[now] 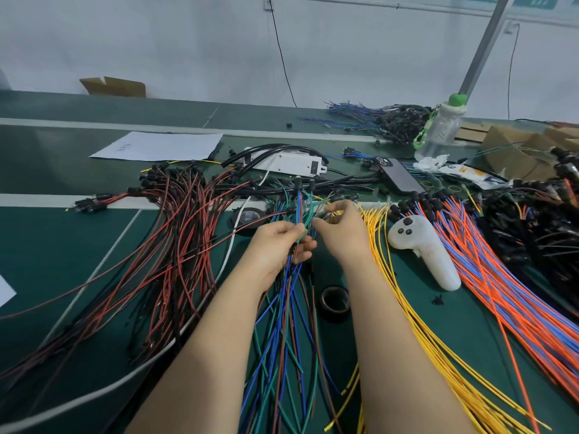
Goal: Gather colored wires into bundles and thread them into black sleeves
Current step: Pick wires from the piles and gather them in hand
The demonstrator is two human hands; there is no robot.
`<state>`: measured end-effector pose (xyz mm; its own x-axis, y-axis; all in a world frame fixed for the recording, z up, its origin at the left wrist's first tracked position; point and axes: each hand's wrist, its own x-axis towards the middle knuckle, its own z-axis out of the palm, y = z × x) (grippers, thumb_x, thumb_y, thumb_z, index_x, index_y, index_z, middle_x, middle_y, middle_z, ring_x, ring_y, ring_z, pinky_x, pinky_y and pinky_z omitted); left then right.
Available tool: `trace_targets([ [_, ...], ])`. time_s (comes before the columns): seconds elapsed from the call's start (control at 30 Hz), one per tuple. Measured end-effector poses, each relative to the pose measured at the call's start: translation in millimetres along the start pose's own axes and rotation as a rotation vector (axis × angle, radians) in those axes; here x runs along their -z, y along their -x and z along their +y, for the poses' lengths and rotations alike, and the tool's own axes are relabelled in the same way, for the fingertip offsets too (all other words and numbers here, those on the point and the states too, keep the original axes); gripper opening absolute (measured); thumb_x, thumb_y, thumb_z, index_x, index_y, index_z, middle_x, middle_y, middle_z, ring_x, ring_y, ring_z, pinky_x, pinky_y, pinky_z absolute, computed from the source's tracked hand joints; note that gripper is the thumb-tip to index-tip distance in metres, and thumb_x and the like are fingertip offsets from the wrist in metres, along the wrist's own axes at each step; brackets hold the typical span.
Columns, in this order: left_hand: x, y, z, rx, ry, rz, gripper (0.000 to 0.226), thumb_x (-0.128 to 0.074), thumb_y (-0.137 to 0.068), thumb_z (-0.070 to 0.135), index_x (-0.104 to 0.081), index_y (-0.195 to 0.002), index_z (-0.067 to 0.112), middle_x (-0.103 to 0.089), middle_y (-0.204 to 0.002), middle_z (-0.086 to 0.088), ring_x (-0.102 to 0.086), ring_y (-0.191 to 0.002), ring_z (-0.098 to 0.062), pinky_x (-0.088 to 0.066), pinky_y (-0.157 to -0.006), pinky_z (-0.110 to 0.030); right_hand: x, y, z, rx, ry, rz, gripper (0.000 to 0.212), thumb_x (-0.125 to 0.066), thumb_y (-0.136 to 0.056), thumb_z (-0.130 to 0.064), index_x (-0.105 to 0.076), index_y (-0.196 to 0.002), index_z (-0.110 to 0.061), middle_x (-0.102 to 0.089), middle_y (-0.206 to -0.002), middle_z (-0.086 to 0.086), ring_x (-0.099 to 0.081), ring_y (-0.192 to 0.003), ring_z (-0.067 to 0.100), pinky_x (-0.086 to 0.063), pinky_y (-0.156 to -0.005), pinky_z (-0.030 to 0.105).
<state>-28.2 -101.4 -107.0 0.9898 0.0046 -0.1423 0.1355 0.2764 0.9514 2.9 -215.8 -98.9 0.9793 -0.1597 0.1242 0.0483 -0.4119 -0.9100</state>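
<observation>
Wires point(507, 296) across green bench point(62, 245), wall point(156, 42) perhaps white.

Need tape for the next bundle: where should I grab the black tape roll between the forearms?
Come from above and pinch the black tape roll by its near wall, one finger inside the hole: it lies flat with the hole facing up.

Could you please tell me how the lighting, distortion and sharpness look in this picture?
Head view: the light is soft and even, with faint shadows and no strong glare. The wide lens stretches the forearms toward the bottom edge. The left hand gripping the colored wires looks sharp, while the grey pole and the corners look softer.
</observation>
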Motion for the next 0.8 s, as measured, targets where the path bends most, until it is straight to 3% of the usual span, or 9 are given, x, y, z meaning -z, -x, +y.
trace_targets([
  [0.1, -2, 1, 0, 0.002, -0.038, -0.019, 0.014, -0.052, -0.096, 0.010, -0.058, -0.083, 0.006, -0.063, -0.074, -0.008, -0.066, -0.055, -0.008, -0.050, -0.048, -0.017, 2, 0, -4, 0.014, 0.066, -0.028, 0.005, -0.060, -0.088, -0.011, -0.063, -0.090, -0.008, -0.065, -0.085, 0.007, -0.053, -0.076, 0.015, -0.043, -0.073, 0.030],
  [0.13, -2, 1, 1, -0.002, -0.050, -0.026, 0.015, -0.052, -0.096, 0.010, -0.058, -0.082, 0.006, -0.063, -0.072, -0.007, -0.065, -0.054, -0.008, -0.050, -0.048, -0.017, 3, 0, -4, 0.008, 0.061, -0.032, 0.015, -0.059, -0.089, -0.013, -0.066, -0.086, 0.001, -0.067, -0.087, 0.017, -0.051, -0.076, 0.016, -0.043, -0.072, 0.032],
  [0.2, -2, 2, 1, -0.011, -0.074, -0.041, 0.016, -0.051, -0.096, 0.010, -0.058, -0.082, 0.005, -0.063, -0.069, -0.006, -0.064, -0.053, -0.008, -0.050, -0.048, -0.018, 4, 2, -3, -0.060, -0.077, -0.040, 0.027, -0.060, -0.091, -0.016, -0.065, -0.078, 0.007, -0.059, -0.069, 0.025, -0.043, -0.064, 0.016, -0.037, -0.059, 0.031],
  [0.23, -2, 2, 1, -0.015, -0.085, -0.047, 0.017, -0.051, -0.097, 0.010, -0.058, -0.083, 0.004, -0.064, -0.067, -0.006, -0.063, -0.052, -0.008, -0.049, -0.048, -0.018, 5, 2, -3, -0.104, -0.173, -0.050, 0.027, -0.062, -0.091, -0.019, -0.065, -0.071, 0.000, -0.051, -0.054, 0.015, -0.038, -0.056, 0.014, -0.033, -0.054, 0.027],
  [0.33, -2, 3, 2, -0.018, -0.117, -0.054, 0.016, -0.051, -0.097, 0.011, -0.058, -0.084, 0.003, -0.064, -0.065, -0.005, -0.063, -0.051, -0.007, -0.050, -0.048, -0.018, 8, -1, 0, -0.184, -0.272, -0.099, 0.023, -0.066, -0.089, -0.023, -0.059, -0.068, -0.016, -0.038, -0.038, -0.014, -0.031, -0.036, 0.003, -0.025, -0.044, 0.019],
  [0.47, -3, 4, 4, -0.009, -0.143, -0.069, 0.019, -0.049, -0.097, 0.011, -0.059, -0.083, 0.003, -0.066, -0.058, 0.000, -0.063, -0.051, -0.006, -0.049, -0.048, -0.017, 8, -3, 0, -0.185, -0.377, -0.062, 0.026, -0.066, -0.087, -0.014, -0.051, -0.067, -0.013, -0.035, -0.032, -0.016, -0.034, -0.034, 0.000, -0.024, -0.049, 0.019],
  [0.57, -7, 7, 11, -0.010, -0.131, -0.041, 0.022, -0.048, -0.098, 0.012, -0.059, -0.080, 0.004, -0.058, -0.061, -0.001, -0.051, -0.042, -0.002, -0.041, -0.040, -0.014, 6, 1, -5, -0.120, -0.423, -0.060, 0.027, -0.063, -0.090, -0.012, -0.051, -0.066, -0.013, -0.038, -0.037, -0.016, -0.034, -0.032, -0.002, -0.025, -0.049, 0.018],
  [0.67, -1, 12, 39, 0.023, 0.170, -0.063, 0.021, -0.043, -0.099, 0.014, -0.054, -0.085, 0.004, -0.045, -0.058, 0.003, -0.032, -0.034, 0.001, -0.026, -0.032, -0.010, 3, 5, -18, -0.079, -0.558, -0.055, 0.015, -0.059, -0.094, -0.014, -0.062, -0.079, -0.017, -0.048, -0.057, -0.005, -0.032, -0.038, 0.002, -0.025, -0.042, 0.015],
  [0.8, 17, 33, 94, -0.033, 0.678, -0.206, 0.025, -0.037, -0.100, 0.018, -0.054, -0.089, 0.004, -0.043, -0.052, 0.007, -0.032, -0.034, -0.001, -0.028, -0.031, -0.011, -5, 7, -29, -0.047, -0.416, -0.051, 0.018, -0.051, -0.096, -0.010, -0.065, -0.105, -0.018, -0.061, -0.064, -0.002, -0.038, -0.043, 0.008, -0.032, -0.039, 0.015],
])
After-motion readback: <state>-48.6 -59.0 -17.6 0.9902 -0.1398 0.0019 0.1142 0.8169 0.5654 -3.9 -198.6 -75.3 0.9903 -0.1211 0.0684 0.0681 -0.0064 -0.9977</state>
